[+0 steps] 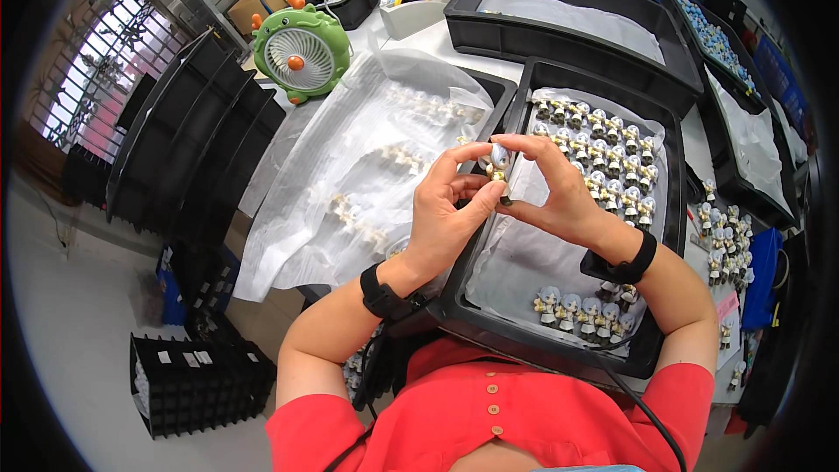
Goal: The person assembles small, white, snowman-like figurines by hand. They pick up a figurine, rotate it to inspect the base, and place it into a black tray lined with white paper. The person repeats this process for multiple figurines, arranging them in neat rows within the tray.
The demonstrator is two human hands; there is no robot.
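Note:
Both my hands meet over the black tray, holding one small figurine with pale blue-grey hair and a white and gold outfit. My left hand pinches it from the left between thumb and fingers. From the right, the thumb and fingertips of my right hand close on its top and base. Beneath them, the paper-lined tray carries rows of similar figurines at its far side. A shorter row of figurines lies at the near edge, partly hidden by my right wrist.
A second tray, left, lies under a thin white sheet with figurines showing through. Beyond it stands a green fan. Another black tray sits at the back. Loose figurines lie right, near a blue container. A cable crosses the near tray edge.

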